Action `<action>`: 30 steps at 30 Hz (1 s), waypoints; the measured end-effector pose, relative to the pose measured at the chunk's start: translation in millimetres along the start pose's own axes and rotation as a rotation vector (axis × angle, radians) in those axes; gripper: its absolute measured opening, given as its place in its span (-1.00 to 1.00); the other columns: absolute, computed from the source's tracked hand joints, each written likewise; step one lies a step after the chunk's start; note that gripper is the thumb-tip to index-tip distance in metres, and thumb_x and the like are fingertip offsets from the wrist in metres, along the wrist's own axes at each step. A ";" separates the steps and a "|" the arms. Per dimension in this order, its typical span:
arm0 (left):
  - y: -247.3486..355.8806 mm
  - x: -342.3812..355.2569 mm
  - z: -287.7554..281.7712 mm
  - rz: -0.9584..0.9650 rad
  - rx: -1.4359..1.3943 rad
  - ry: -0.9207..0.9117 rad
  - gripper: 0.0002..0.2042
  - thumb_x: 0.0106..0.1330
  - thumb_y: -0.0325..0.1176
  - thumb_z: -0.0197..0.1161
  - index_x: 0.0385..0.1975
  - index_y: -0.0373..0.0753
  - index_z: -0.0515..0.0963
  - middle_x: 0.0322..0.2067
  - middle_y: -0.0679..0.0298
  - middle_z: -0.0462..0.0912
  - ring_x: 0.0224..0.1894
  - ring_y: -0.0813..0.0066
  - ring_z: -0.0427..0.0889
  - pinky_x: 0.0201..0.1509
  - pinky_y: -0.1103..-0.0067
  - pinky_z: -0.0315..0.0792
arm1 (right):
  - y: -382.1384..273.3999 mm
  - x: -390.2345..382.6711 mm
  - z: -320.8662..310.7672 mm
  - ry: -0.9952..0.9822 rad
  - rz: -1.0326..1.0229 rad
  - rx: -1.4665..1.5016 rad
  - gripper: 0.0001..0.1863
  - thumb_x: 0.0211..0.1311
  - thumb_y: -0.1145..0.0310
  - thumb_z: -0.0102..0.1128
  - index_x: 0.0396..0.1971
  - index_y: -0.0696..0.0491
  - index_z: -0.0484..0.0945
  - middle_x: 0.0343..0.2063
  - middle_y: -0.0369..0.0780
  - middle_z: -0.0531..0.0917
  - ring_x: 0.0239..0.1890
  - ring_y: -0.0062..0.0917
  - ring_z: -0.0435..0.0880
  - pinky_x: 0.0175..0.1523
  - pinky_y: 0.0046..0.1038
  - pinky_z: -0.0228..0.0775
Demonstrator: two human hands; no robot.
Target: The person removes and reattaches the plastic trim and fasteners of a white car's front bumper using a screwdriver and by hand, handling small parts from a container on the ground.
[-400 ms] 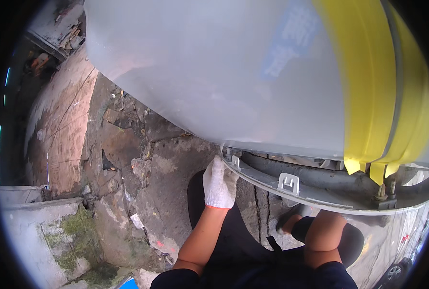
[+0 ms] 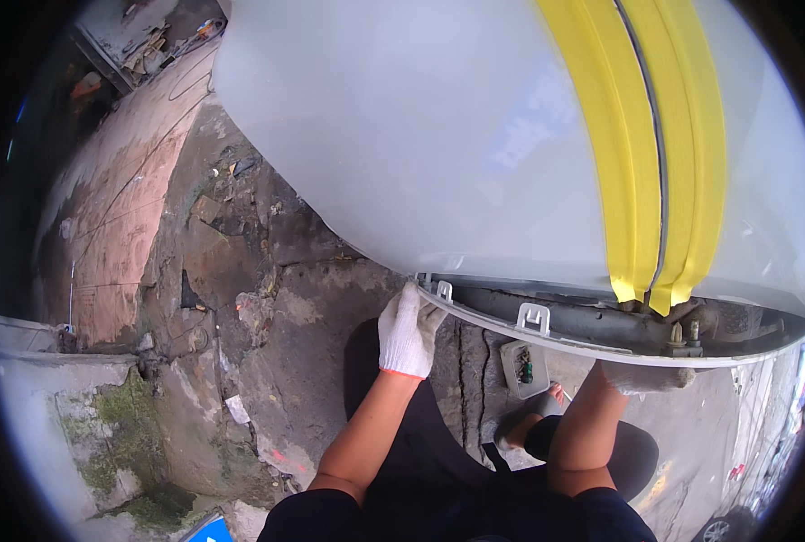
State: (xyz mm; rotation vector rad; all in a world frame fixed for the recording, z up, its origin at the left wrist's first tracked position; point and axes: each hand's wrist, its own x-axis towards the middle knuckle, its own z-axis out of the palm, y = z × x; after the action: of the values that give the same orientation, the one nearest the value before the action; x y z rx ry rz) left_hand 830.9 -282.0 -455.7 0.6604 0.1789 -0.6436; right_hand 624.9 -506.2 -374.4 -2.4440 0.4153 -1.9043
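Note:
A pale grey car bumper stands slightly away from the car's painted body panel. White clips show on its upper edge, and dark inner parts show in the gap behind it. My left hand, in a white knit glove with an orange cuff, is closed on the bumper's left end, thumb and fingers at its edge. My right hand, also gloved, lies against the underside of the bumper further right. Its fingers are mostly hidden below the rim. Strips of yellow masking tape run down both sides of a seam.
A small white tub with small items sits on the cracked concrete floor below the bumper. To the left lie a pinkish board and a mossy concrete block. A blue sign shows at the lower edge.
The view has shifted, bringing the tub into sight. My right glove now shows below the bumper's rim, where it was hidden before. My left hand keeps hold of the bumper's end.

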 end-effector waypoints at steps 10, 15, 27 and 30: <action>0.1 1.3 -7.5 -0.058 -0.020 0.020 -0.60 0.45 -0.16 0.16 0.08 -0.37 0.41 0.00 0.01 0.57 0.10 0.17 0.55 0.25 0.19 0.44 | -72.2 50.3 31.7 -0.111 0.019 -0.477 -0.68 0.14 0.45 0.26 -0.10 0.09 0.44 -0.17 -0.11 0.51 -0.14 -0.27 0.54 -0.02 -0.31 0.44; -10.3 6.9 -7.8 -0.071 -0.044 0.051 -0.57 0.44 -0.12 0.15 0.11 -0.34 0.41 0.06 0.04 0.53 0.13 0.16 0.51 0.30 0.20 0.38 | -104.9 74.1 27.4 0.323 1.017 1.048 -0.50 0.06 0.75 0.10 -0.02 -0.06 0.35 -0.12 -0.26 0.48 -0.14 -0.49 0.54 0.01 -0.33 0.51; -19.1 4.9 14.3 0.024 -0.093 0.177 -0.49 0.42 -0.03 0.15 0.16 -0.32 0.38 0.18 0.08 0.42 0.26 0.16 0.38 0.38 0.23 0.28 | -100.5 79.5 16.5 0.012 1.015 0.956 -0.24 -0.28 0.53 0.67 -0.04 0.25 0.34 -0.17 -0.18 0.54 -0.17 -0.49 0.59 -0.04 -0.41 0.57; -18.2 4.1 29.5 0.031 -0.080 0.250 -0.51 0.43 -0.02 0.13 0.12 -0.31 0.41 0.13 0.09 0.47 0.24 0.16 0.41 0.35 0.23 0.33 | -93.2 78.7 18.8 -0.097 1.025 0.910 -0.43 -0.32 0.49 0.70 -0.27 0.26 0.50 -0.31 -0.20 0.63 -0.27 -0.55 0.61 -0.12 -0.45 0.56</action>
State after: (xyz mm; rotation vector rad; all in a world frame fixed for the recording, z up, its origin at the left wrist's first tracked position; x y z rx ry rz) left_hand 821.8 -313.4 -443.4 0.6642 0.4234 -0.5206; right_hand 678.8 -436.2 -288.2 -1.2956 0.4959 -1.1185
